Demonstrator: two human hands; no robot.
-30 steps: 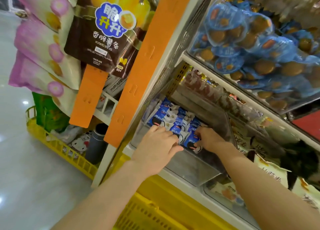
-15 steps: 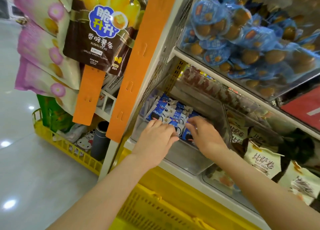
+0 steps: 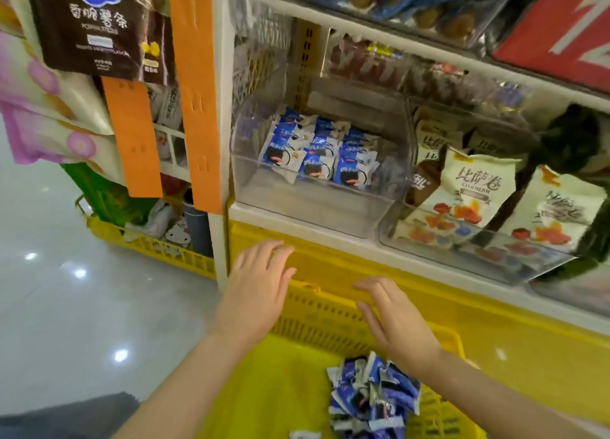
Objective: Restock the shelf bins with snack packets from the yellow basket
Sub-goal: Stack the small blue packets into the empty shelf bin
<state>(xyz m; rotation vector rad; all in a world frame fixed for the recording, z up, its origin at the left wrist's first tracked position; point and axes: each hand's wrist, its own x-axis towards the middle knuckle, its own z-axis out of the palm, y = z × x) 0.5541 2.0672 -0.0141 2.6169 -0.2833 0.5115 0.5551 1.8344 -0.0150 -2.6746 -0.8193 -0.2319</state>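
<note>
We held our left hand [image 3: 260, 286] and right hand [image 3: 396, 319] empty over the basket [image 3: 313, 310], fingers straight and loose, likely ready to scoop packets [image 3: 369, 395] for the part-filled bin [image 3: 313, 207].

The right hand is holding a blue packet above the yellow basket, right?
No. The right hand is above the yellow basket but holds nothing: it is open and empty. The blue packets lie in the basket below it, as the head view shows.

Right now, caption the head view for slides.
Left hand and right hand open above yellow basket of blue packets, below stocked clear bin.
</note>
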